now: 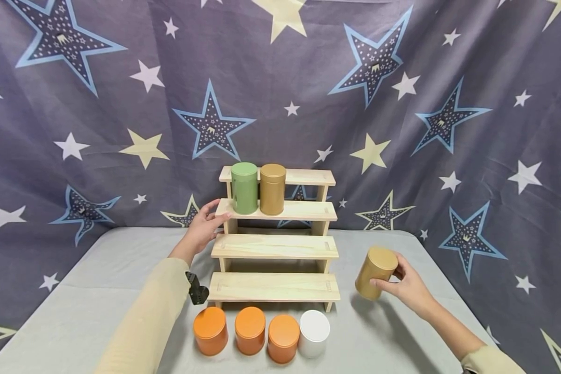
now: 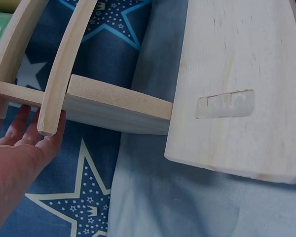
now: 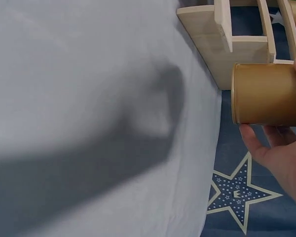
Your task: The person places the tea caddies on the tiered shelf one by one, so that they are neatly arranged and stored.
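My right hand (image 1: 409,288) grips a gold canister (image 1: 376,272), tilted and held above the cloth right of the wooden tiered shelf (image 1: 275,246). The right wrist view shows thumb and fingers of that hand (image 3: 286,158) round the gold canister (image 3: 269,94). My left hand (image 1: 202,228) holds the left end of the second tier from the top; in the left wrist view the fingers of this hand (image 2: 24,158) reach under the shelf board (image 2: 64,64). A green canister (image 1: 244,189) and another gold canister (image 1: 272,190) stand side by side on that tier.
In front of the shelf stand three orange canisters (image 1: 210,331) (image 1: 250,330) (image 1: 283,338) and a white canister (image 1: 314,333), which is close beside the rightmost orange one. A star-patterned curtain (image 1: 280,78) hangs behind the light grey cloth surface (image 1: 121,270).
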`<act>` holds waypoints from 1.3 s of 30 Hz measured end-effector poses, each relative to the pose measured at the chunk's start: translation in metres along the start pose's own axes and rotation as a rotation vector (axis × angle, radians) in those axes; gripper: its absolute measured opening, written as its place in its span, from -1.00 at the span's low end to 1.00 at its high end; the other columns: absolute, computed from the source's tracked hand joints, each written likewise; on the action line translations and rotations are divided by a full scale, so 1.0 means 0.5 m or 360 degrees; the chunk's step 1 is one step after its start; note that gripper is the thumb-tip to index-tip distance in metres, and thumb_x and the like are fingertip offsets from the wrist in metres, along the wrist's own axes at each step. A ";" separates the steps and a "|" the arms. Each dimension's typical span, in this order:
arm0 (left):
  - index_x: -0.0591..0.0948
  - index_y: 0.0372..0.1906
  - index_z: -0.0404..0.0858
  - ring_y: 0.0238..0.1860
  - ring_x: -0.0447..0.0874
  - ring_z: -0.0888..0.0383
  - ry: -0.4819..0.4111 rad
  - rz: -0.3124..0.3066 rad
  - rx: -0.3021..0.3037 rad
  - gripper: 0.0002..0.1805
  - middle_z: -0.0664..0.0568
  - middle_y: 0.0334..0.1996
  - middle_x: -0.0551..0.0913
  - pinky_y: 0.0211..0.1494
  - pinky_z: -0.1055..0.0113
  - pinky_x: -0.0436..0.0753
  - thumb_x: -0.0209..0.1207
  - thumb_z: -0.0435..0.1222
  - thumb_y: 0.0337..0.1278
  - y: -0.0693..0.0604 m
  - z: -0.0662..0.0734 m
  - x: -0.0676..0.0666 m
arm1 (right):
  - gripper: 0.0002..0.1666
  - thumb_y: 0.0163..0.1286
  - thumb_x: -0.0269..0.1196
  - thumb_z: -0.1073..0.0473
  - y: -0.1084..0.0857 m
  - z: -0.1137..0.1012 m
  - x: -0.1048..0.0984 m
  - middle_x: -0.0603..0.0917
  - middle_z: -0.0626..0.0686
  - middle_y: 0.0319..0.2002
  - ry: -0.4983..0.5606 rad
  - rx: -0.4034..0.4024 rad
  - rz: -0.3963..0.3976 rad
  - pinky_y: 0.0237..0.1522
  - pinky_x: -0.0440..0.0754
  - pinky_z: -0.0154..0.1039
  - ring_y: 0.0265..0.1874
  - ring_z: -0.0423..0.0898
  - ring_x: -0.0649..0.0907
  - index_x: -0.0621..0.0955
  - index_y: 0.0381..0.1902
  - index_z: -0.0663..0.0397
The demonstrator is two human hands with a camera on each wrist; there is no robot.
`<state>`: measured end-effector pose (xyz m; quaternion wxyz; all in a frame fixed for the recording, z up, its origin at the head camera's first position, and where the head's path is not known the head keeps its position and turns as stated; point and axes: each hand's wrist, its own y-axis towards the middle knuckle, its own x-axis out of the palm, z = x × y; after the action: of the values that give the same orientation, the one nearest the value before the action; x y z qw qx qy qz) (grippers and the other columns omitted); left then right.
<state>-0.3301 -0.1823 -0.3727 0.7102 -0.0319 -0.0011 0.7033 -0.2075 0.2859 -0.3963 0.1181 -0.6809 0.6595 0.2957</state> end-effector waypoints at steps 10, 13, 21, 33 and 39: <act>-0.05 0.48 0.00 0.35 0.23 -0.19 0.0000 -0.0015 -0.0034 -0.17 -0.24 0.38 0.21 0.31 -0.13 0.30 0.15 -0.19 0.22 -0.020 0.025 0.007 | -0.15 0.09 0.41 0.17 0.029 -0.011 -0.017 0.52 0.13 0.02 -0.0028 -0.0059 0.0073 -0.08 0.47 -0.54 -0.15 -0.57 0.46 0.27 0.28 0.21; -0.05 0.48 -0.05 0.35 0.22 -0.21 -0.0008 -0.0019 -0.0044 -0.18 -0.26 0.38 0.20 0.32 -0.14 0.30 0.13 -0.24 0.24 -0.037 0.042 0.011 | -0.14 0.09 0.41 0.17 0.035 -0.017 -0.019 0.52 0.15 0.03 -0.0028 -0.0065 0.0083 -0.09 0.46 -0.57 -0.15 -0.58 0.45 0.27 0.29 0.21; -0.05 0.48 -0.05 0.35 0.22 -0.21 -0.0001 -0.0020 -0.0038 -0.18 -0.26 0.38 0.20 0.32 -0.14 0.31 0.12 -0.24 0.24 -0.037 0.043 0.010 | -0.18 0.10 0.41 0.15 0.060 -0.035 -0.020 0.50 0.11 0.02 -0.0027 -0.0075 0.0079 -0.10 0.49 -0.52 -0.16 -0.52 0.47 0.30 0.25 0.19; -0.02 0.47 0.03 0.33 0.27 -0.15 0.0045 0.0022 -0.0012 -0.15 -0.20 0.36 0.25 0.26 -0.09 0.39 0.19 -0.11 0.19 -0.001 0.003 -0.001 | -0.14 0.12 0.40 0.11 0.097 -0.069 -0.020 0.50 0.18 0.07 -0.0048 -0.0098 0.0052 -0.03 0.51 -0.36 -0.08 -0.31 0.50 0.24 0.30 0.14; -0.01 0.47 0.01 0.31 0.30 -0.16 0.0029 0.0016 -0.0002 -0.17 -0.22 0.35 0.27 0.24 -0.07 0.42 0.18 -0.14 0.20 -0.001 0.002 0.000 | -0.09 0.12 0.40 0.07 0.112 -0.077 -0.016 0.47 0.18 0.12 -0.0041 -0.0063 0.0021 0.05 0.51 -0.19 0.05 -0.02 0.50 0.21 0.33 0.13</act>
<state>-0.3297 -0.1824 -0.3718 0.7067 -0.0386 0.0051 0.7065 -0.2518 0.2654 -0.3484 0.1112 -0.6750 0.6564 0.3182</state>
